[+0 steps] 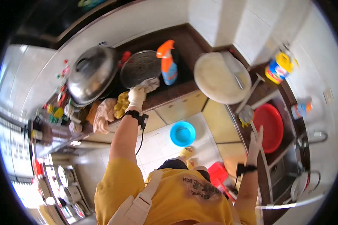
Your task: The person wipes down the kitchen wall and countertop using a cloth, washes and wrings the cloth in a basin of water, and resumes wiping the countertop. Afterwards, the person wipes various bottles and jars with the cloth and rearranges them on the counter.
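My left hand [137,96], in a pale glove, is closed on a grey-white cloth [150,84] at the front edge of the dark counter. Just beyond the cloth lies a round dark pan [141,67]. A spray bottle [169,67] with an orange head stands to its right. On the right side, my right hand [256,139], also gloved, has its fingers stretched out beside the rim of a red basin [268,128] in the sink. Nothing shows in that hand.
A domed metal lid [93,75] and yellow cloth [121,105] are at left. A round board [214,80] bears a cleaver [233,70]. Near the wall stands a yellow bottle [280,67]. On the floor are a blue basin [183,134] and red dustpan [217,173].
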`<act>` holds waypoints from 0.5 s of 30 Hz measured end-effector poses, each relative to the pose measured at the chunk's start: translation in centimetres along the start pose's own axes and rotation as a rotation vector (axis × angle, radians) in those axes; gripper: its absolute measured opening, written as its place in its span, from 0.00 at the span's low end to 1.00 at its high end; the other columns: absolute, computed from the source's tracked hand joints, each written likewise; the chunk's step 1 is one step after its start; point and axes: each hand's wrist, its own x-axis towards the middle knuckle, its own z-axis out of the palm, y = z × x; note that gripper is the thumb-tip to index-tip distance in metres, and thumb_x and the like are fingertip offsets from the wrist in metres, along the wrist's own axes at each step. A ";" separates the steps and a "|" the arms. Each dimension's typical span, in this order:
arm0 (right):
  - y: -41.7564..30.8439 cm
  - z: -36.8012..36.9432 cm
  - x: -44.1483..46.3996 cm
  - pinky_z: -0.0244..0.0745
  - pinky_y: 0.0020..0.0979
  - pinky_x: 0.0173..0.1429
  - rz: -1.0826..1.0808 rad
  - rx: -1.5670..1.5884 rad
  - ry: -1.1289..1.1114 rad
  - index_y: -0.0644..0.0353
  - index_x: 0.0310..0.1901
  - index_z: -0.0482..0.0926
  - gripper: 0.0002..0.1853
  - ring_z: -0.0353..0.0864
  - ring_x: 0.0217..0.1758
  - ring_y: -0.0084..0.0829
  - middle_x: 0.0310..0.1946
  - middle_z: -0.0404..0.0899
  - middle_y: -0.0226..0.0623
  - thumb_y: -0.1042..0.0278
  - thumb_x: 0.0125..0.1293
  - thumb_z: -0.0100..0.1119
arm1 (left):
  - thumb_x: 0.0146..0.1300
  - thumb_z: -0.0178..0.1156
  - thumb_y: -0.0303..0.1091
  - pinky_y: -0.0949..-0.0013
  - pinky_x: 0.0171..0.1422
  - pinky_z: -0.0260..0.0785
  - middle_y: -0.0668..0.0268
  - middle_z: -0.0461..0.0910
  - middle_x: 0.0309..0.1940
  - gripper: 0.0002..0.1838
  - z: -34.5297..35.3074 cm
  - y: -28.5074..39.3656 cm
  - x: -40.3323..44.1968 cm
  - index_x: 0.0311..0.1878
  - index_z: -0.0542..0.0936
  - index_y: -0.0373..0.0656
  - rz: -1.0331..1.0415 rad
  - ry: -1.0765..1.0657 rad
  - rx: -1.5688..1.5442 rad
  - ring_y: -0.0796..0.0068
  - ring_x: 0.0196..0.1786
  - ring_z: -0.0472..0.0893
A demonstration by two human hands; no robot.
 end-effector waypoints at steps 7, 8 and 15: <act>-5.8 5.2 -4.9 0.59 0.36 0.77 0.084 0.024 -0.534 0.67 0.72 0.65 0.27 0.68 0.73 0.34 0.71 0.68 0.46 0.59 0.80 0.47 | 0.74 0.50 0.34 0.54 0.68 0.71 0.55 0.80 0.57 0.18 -15.1 4.2 -7.0 0.62 0.75 0.37 -0.453 -0.783 -2.078 0.57 0.59 0.80; -5.5 8.6 -5.2 0.61 0.34 0.75 0.119 0.220 -0.619 0.67 0.72 0.65 0.27 0.70 0.71 0.34 0.69 0.70 0.45 0.57 0.80 0.45 | 0.74 0.50 0.35 0.52 0.70 0.70 0.54 0.79 0.60 0.19 -16.5 4.9 -9.5 0.63 0.74 0.36 -0.550 -0.870 -2.380 0.57 0.62 0.78; -19.1 20.9 -16.1 0.72 0.39 0.69 0.160 0.754 -1.084 0.64 0.66 0.70 0.32 0.77 0.65 0.39 0.64 0.76 0.43 0.42 0.78 0.47 | 0.69 0.54 0.62 0.39 0.73 0.63 0.53 0.75 0.66 0.41 -20.6 4.8 -24.8 0.74 0.66 0.41 -0.546 -0.881 -2.256 0.51 0.65 0.77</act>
